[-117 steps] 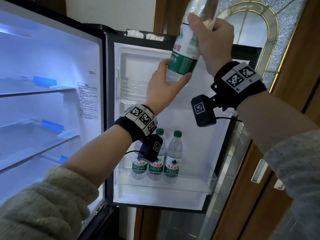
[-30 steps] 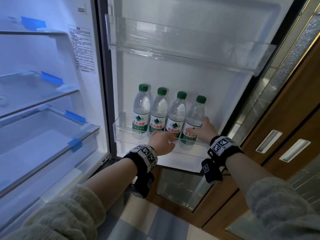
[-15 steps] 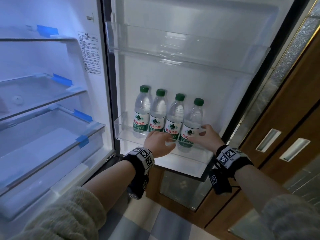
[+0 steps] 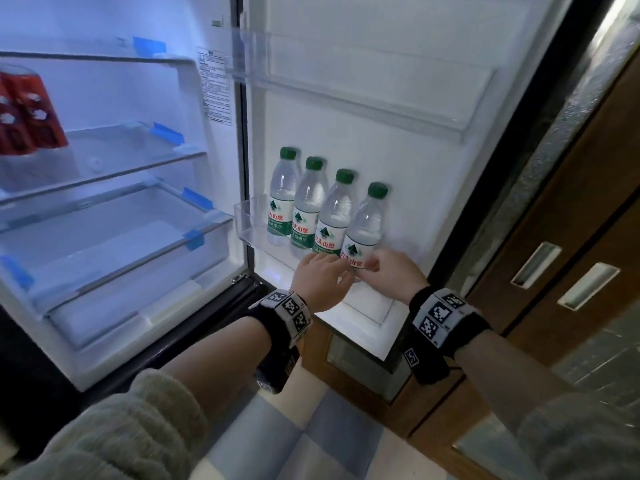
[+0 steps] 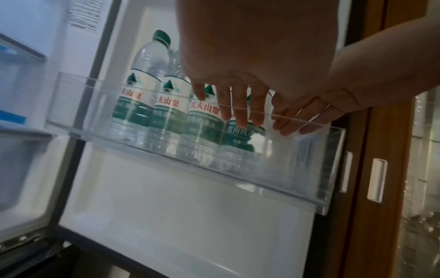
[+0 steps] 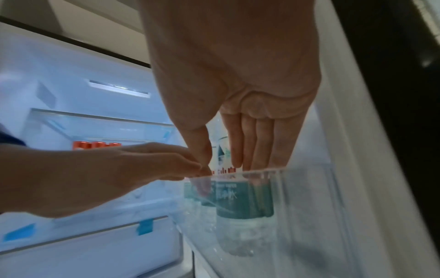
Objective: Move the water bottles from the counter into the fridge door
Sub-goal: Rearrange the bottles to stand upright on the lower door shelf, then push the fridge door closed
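fridge (image 4: pixel 114 237) stood open, red cans (image 4: pixel 27 112) on an inner shelf | clear door bin (image 5: pixel 309 188) fronted the bottles' lower halves | four water bottles (image 4: pixel 308 206) stood upright in the bin, touching in a row, green caps up | left hand (image 4: pixel 320 280), fingers straight, touched the rightmost bottle (image 4: pixel 363 233) | right hand (image 4: pixel 394 273), fingers straight and together, lay against its other side

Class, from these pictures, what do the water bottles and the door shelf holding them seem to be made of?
Water bottles: probably thin clear plastic; see-through ribbed walls, green caps, glossy printed labels.
Door shelf: apparently rigid clear plastic; the bottles show through its glossy front wall.
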